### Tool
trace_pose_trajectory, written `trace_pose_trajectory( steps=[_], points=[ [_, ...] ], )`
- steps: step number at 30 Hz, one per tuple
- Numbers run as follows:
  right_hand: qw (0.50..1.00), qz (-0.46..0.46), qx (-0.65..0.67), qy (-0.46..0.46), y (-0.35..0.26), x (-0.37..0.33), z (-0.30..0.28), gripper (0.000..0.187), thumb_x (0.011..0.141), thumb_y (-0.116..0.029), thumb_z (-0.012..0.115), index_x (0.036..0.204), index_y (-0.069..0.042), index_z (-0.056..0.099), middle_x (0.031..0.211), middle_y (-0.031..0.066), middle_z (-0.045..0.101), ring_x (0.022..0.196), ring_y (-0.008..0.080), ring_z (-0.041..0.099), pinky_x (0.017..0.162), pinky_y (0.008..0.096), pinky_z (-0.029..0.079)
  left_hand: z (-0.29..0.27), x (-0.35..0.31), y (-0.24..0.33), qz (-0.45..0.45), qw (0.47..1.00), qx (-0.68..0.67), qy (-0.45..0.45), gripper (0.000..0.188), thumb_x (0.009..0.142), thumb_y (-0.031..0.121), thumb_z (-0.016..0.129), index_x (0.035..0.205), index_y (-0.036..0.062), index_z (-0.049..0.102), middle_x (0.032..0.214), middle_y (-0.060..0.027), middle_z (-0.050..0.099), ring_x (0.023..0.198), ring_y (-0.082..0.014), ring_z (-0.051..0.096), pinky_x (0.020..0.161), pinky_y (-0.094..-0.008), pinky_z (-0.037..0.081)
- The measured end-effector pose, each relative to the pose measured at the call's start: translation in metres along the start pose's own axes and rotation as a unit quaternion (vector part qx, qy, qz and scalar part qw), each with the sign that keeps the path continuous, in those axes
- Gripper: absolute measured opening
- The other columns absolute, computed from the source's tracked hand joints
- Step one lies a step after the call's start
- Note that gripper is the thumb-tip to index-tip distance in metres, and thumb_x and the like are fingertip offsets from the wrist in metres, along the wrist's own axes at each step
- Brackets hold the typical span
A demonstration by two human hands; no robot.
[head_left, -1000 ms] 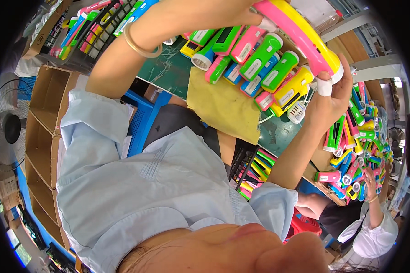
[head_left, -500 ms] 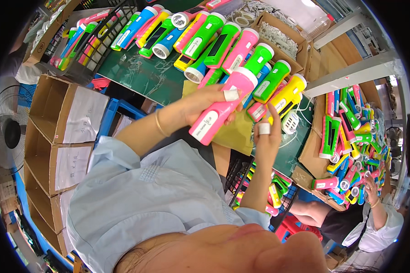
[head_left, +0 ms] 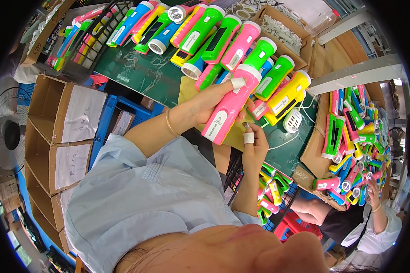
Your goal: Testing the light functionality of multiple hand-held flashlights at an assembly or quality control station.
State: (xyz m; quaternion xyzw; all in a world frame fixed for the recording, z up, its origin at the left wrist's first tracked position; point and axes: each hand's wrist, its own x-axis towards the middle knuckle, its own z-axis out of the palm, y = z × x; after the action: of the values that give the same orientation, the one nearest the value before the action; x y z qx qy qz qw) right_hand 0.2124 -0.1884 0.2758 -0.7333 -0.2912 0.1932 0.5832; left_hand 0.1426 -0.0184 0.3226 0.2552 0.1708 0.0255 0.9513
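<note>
A pink flashlight (head_left: pixel 234 102) with a white head rim and a white label is gripped in my left hand (head_left: pixel 212 102), tilted with its head up and to the right. White tape wraps that hand's thumb. Just right of the flashlight's lower end is my right hand (head_left: pixel 255 144), its fingers curled together and white tape round one of them. Whatever it may pinch is too small to make out. Beyond my hands, several green, pink, blue and yellow flashlights (head_left: pixel 218 38) lie piled on the green table (head_left: pixel 130 73). A yellow flashlight (head_left: pixel 287 98) rests at the pile's right end.
A white power strip (head_left: pixel 292 120) with cables lies on the table's right. A carton (head_left: pixel 312 157) heaped with flashlights stands further right, where another person's hand (head_left: pixel 373 193) reaches in. A black crate (head_left: pixel 284 204) sits below. Cardboard compartments (head_left: pixel 45 136) and a fan (head_left: pixel 9 132) are on the left.
My right hand has drawn down and left from the yellow flashlight, its fingers curling in. My left hand still holds the pink flashlight, shifted slightly right.
</note>
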Motion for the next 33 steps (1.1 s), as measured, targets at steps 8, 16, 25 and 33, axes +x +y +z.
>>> trace_pose_trajectory(
  steps=[8,16,25,33],
  points=[
    [0.998,-0.014,0.066,0.009,-0.007,0.016,-0.011,0.027,0.084,0.001,0.043,0.107,-0.005,0.057,0.072,-0.0020,0.048,0.060,0.0038,0.041,0.052,0.0171,0.032,-0.006,-0.016,-0.020,0.006,0.992,0.110,0.060,0.026,0.086,0.025,0.052,0.095,0.0010,0.050,0.076,-0.0080,0.058,0.056,-0.0166,0.059,0.049,-0.0286,0.050],
    [0.990,-0.126,0.000,0.061,-0.014,-0.001,-0.019,0.035,0.084,-0.014,0.057,0.115,0.001,0.049,0.109,0.0133,0.052,0.097,0.0212,0.053,0.084,0.0328,0.044,0.014,-0.012,-0.045,-0.015,0.978,0.209,0.016,0.030,0.088,0.028,0.052,0.100,0.0013,0.049,0.078,-0.0058,0.057,0.060,-0.0134,0.058,0.050,-0.0251,0.047],
    [0.931,-0.042,0.078,0.353,0.009,-0.097,-0.194,0.032,0.082,-0.015,0.056,0.109,0.003,0.053,0.094,0.0095,0.059,0.081,0.0165,0.059,0.068,0.0265,0.049,0.026,-0.005,-0.093,-0.059,0.864,0.405,-0.294,0.040,0.085,0.013,0.055,0.119,-0.0015,0.040,0.110,-0.0106,0.051,0.102,-0.0165,0.051,0.087,-0.0283,0.041],
    [0.732,0.435,-0.151,0.502,0.223,-0.269,-0.317,0.040,0.070,-0.031,0.064,0.082,0.006,0.053,0.065,0.0088,0.054,0.045,0.0142,0.050,0.033,0.0262,0.038,-0.001,-0.007,-0.090,-0.122,0.875,0.422,-0.203,0.033,0.088,0.017,0.049,0.116,-0.0001,0.047,0.099,-0.0095,0.055,0.089,-0.0170,0.056,0.081,-0.0288,0.044]
  ],
)
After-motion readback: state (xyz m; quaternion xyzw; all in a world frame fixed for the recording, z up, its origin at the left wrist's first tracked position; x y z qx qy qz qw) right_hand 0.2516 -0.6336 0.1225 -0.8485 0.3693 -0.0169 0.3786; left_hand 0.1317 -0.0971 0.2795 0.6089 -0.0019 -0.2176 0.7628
